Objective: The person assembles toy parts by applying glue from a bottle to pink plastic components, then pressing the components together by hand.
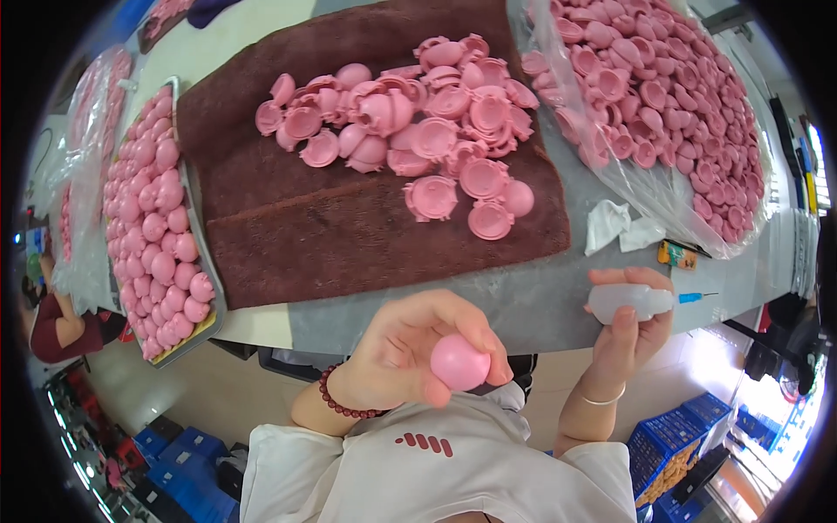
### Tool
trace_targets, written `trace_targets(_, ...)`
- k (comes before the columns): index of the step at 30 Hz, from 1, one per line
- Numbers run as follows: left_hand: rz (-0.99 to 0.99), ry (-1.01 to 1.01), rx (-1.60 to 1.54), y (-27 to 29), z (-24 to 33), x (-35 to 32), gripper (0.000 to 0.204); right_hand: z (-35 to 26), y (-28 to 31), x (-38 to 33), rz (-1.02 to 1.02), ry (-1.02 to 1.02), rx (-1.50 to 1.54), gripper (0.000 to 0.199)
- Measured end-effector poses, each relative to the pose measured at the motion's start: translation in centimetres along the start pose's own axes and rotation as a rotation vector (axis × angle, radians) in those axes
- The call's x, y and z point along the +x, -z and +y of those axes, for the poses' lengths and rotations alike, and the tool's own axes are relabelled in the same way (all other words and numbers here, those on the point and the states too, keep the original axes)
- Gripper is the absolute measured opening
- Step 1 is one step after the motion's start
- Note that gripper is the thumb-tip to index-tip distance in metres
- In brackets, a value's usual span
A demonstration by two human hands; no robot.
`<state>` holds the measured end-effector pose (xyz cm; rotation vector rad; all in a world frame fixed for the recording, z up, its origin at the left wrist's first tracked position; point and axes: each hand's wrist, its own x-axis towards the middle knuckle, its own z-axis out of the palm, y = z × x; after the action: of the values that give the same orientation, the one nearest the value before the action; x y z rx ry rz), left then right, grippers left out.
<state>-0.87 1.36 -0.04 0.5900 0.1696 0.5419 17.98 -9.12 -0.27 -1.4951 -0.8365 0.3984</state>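
My left hand (418,349) is closed around a smooth pink ball (459,363), held in front of my chest with thumb and fingers at its sides. In my right hand (632,336) lies a translucent white squeeze bottle (621,302), gripped between thumb and fingers. A blue needle tip (691,297) points away from the bottle's neck to the right. Beyond my hands a brown cloth (305,235) covers the table, and several pink plastic half-shells (432,139) are heaped on it, some cup side up.
On the left a tray (209,288) holds many pink balls (157,227). A clear plastic bag (610,183) full of pink shells (654,96) stands at right. Crumpled white tissue (615,227) and a small colourful packet (677,254) lie near my right hand. Blue crates (671,440) are on the floor.
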Motion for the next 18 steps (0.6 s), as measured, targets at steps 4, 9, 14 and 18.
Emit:
trace_targets(4,-0.086,-0.203,0.492,1.4,4.5,-1.5,0.029,-0.1,0.7,-0.5,0.009,-0.026,-0.014,0.04)
trace_targets(9,0.88,-0.543,2.111,4.1,14.8,-3.2,0.023,0.6,1.1,-0.6,0.075,0.046,-0.027,0.041)
trace_targets(14,1.21,-0.491,2.31,7.5,22.2,-6.1,0.031,0.7,1.0,-0.6,0.071,0.077,-0.05,0.042)
trace_targets(18,1.007,-0.679,2.153,5.4,19.1,-3.2,0.026,0.6,0.8,-0.7,0.086,0.079,-0.031,0.042)
